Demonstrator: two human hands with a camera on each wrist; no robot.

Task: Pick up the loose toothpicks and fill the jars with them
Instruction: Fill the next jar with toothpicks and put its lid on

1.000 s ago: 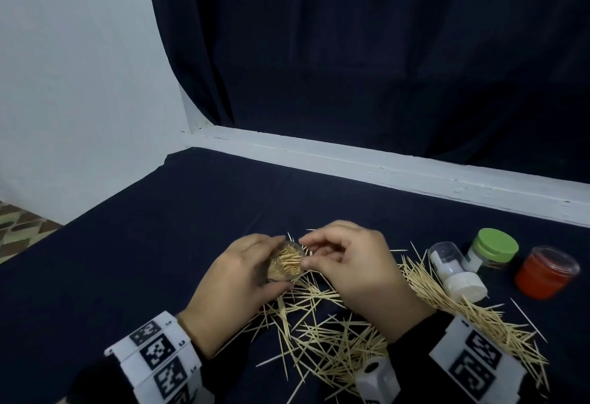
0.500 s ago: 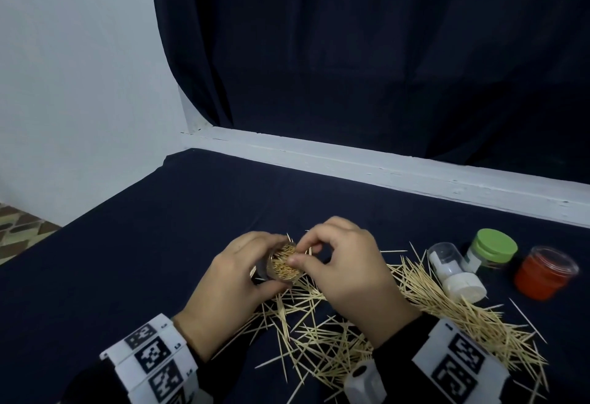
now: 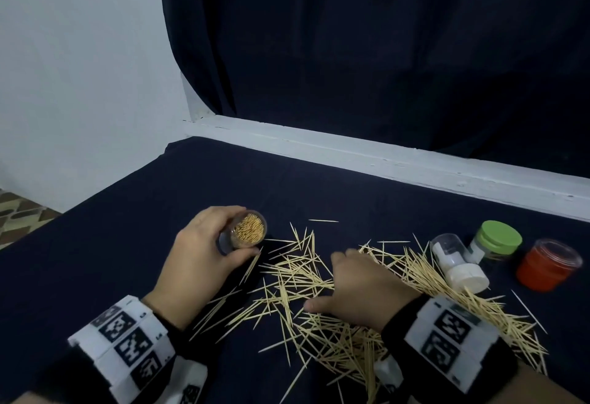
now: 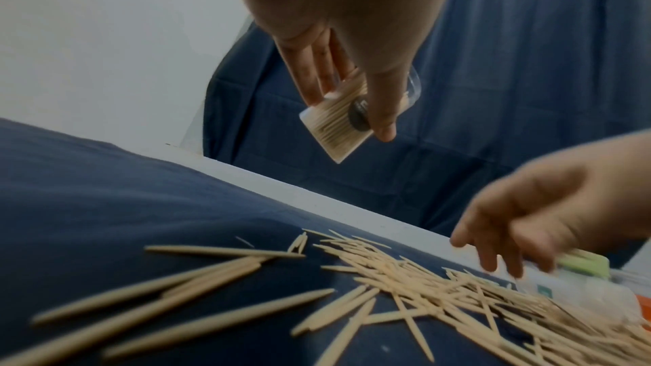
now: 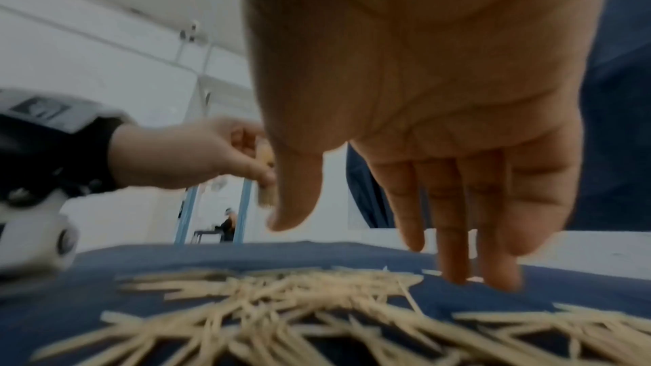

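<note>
right hand (image 3: pixel 360 288) has left the jar (image 3: pixel 244 233) and now hovers, fingers spread, over the loose toothpicks (image 3: pixel 319 307), left hand (image 3: pixel 201 253) gripping the near-full jar, so another pinch looks next.

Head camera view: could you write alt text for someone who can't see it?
A left hand holds a clear jar packed with toothpicks while the open right hand reaches into loose toothpicks on a dark cloth.
</note>
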